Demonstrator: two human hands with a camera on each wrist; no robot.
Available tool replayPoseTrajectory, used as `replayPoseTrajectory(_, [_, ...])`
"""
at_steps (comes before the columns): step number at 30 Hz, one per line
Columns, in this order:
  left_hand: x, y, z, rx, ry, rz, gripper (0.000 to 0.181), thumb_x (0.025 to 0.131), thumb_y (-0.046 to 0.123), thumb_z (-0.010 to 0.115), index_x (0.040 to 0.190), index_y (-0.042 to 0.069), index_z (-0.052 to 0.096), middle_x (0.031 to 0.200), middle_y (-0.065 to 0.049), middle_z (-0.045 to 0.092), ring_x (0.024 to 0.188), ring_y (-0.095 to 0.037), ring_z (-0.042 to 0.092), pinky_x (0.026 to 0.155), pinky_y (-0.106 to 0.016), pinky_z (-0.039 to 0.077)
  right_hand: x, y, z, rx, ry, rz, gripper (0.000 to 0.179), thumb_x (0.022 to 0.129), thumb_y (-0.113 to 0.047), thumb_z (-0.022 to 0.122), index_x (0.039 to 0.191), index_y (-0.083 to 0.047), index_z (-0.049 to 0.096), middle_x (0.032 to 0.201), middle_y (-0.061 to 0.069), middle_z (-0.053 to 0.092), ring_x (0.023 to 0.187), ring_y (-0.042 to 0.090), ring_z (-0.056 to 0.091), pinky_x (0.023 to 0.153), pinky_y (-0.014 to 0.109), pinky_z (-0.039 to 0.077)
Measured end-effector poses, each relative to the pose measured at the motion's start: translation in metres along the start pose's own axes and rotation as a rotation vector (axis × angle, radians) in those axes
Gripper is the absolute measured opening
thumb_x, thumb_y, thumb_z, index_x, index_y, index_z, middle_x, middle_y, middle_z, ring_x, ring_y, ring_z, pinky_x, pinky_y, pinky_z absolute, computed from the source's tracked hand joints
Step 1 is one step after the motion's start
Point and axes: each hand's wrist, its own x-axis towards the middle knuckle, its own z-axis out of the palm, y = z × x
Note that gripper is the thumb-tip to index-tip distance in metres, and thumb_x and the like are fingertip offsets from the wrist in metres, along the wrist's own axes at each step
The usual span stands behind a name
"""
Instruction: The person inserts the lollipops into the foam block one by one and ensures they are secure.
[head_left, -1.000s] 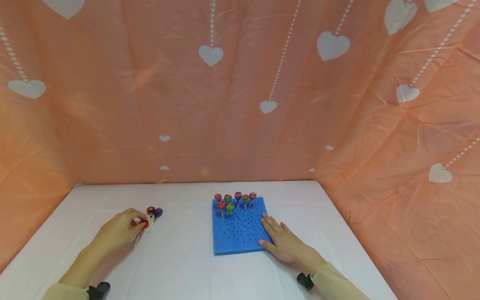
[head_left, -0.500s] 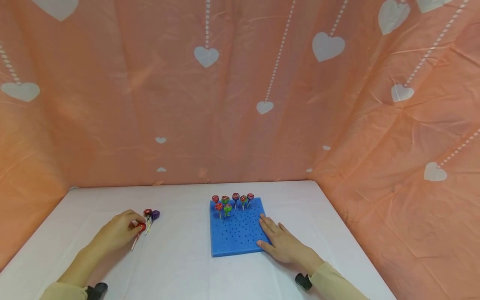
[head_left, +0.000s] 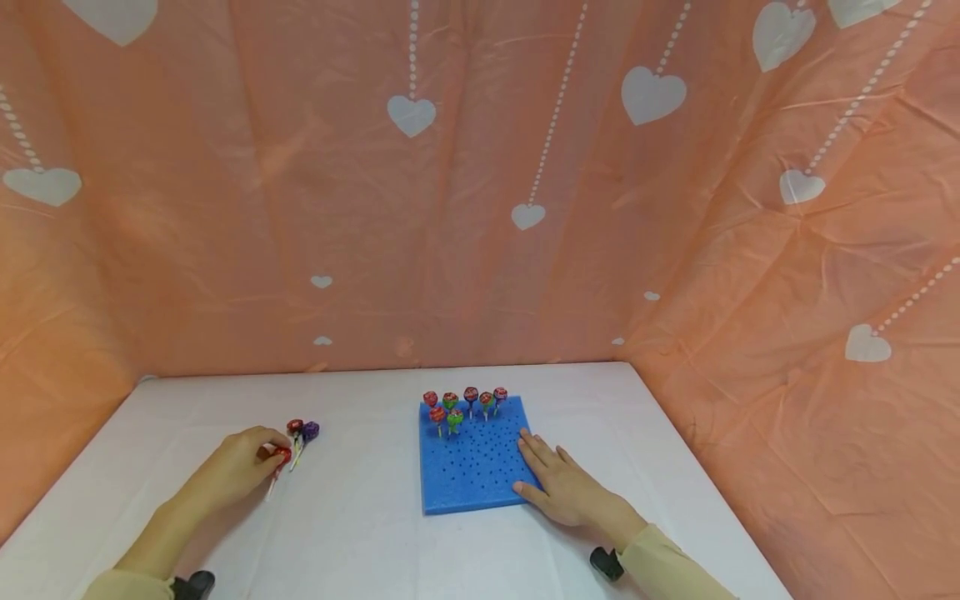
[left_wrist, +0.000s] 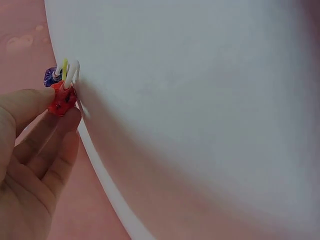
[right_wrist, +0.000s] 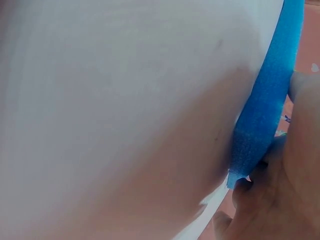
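Observation:
My left hand (head_left: 236, 468) pinches a red-wrapped lollipop (left_wrist: 62, 101) by its head between thumb and fingers; its pale stick points down toward the near side. Just beyond, a dark red lollipop (head_left: 295, 426) and a purple lollipop (head_left: 311, 431) lie close together on the white table. My right hand (head_left: 567, 486) rests on the right edge of a blue foam board (head_left: 465, 487) full of small holes, its fingers extended over the board. Several lollipops stand upright near the board's far left, among them a green lollipop (head_left: 454, 417) and a red lollipop (head_left: 437, 414).
The white table surface (head_left: 360, 492) stretches between the loose lollipops and the board. An orange curtain (head_left: 480, 283) with white hearts hangs behind the table and along its sides. A black wrist strap (head_left: 607, 564) shows beside the right sleeve.
The head view has shifted slightly. My left hand keeps its pinch on the red lollipop, with its knuckles a touch lower than half a second ago. My right hand stays put on the board.

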Motion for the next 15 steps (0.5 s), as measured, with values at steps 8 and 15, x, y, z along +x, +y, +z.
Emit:
replayPoseTrajectory(8, [-0.0045,0.001,0.0008,-0.034,0.088,0.03,0.014,0.091,-0.001,0.074,0.106,0.0,0.073,0.1,-0.008,0.068,0.075,-0.01,0.065,0.062,-0.026,0.054,0.0001,0.0005,0.0011,0.001,-0.002,0.01,0.08,0.108,-0.057,0.043,0.164,-0.003,0.025,0.174,0.011,0.015,0.158,0.034,0.019,0.126,0.059,0.019])
replayPoseTrajectory(15, [-0.0084,0.008,0.0041,-0.053,0.251,0.092,0.022,0.089,-0.003,0.076,0.11,0.0,0.072,0.108,-0.014,0.067,0.078,-0.007,0.064,0.063,-0.024,0.055,-0.0005,-0.0017,-0.0005,-0.002,-0.001,0.004,0.079,0.108,-0.055,0.043,0.163,-0.002,0.024,0.173,0.013,0.016,0.158,0.035,0.019,0.125,0.059,0.019])
